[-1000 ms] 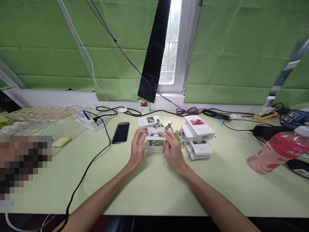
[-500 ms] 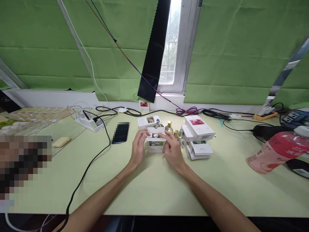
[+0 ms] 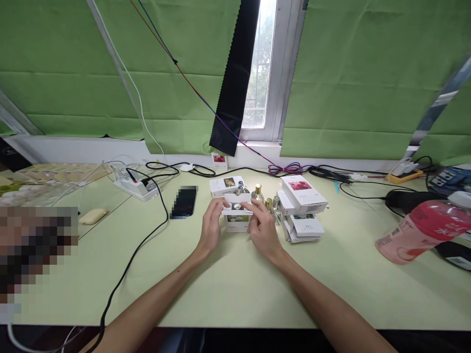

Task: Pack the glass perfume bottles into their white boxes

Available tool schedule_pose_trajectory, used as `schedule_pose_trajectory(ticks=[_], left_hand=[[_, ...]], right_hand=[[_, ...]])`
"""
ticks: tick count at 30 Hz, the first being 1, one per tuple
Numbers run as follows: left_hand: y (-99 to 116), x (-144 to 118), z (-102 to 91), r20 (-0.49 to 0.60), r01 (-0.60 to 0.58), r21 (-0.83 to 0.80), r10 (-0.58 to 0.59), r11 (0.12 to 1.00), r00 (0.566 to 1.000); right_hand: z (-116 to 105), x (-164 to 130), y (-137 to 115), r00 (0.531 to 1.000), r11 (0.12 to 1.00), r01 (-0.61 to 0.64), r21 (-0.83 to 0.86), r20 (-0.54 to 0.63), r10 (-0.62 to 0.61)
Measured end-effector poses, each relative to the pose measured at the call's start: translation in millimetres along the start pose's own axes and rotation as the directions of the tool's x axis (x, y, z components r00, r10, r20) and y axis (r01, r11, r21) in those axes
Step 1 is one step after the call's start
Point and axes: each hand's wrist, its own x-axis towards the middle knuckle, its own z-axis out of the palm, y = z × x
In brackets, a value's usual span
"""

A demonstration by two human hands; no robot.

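A small white carton [image 3: 237, 226] with a plant picture on its front stands upright between my hands, its top flaps open. A round silvery cap [image 3: 237, 207] shows in the opening; whatever is under it is hidden in the carton. My left hand [image 3: 211, 225] grips the carton's left side, fingertips at the top edge. On the opposite side my right hand [image 3: 262, 226] holds it, with a finger reaching over the opening towards the cap. Just behind, glass perfume bottles [image 3: 258, 192] with gold and silver caps stand close together, partly hidden by my hands and the carton.
Right of the bottles lies a stack of white cartons [image 3: 303, 194]; another carton [image 3: 225, 185] lies behind my left hand. A phone [image 3: 184, 201], a power strip [image 3: 135, 188] and a black cable are on the left. A pink drink bottle [image 3: 419, 230] occupies the right.
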Motion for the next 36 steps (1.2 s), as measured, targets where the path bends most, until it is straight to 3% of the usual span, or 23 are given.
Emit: schedule_pose_trajectory(ticks=[12,23,36], left_hand=[[-5.8,0.5,-1.6,0.007,0.020,-0.041,-0.020,0.999,1.000],[-9.3,3.2,-1.3,-0.012,0.084,-0.182,-0.088,0.980,0.996],[-12.8,3.9,-2.6,0.008,0.084,-0.241,-0.084,0.967,0.996]], right_hand=[[2.6,-2.4,1.9,0.995,0.984,-0.097,0.152,0.044,0.092],[4.4,-5.0,-4.5,0.995,0.966,-0.095,0.240,0.021,0.093],[7.4,-8.7,-8.6,0.993,0.956,-0.111,0.272,0.002,0.114]])
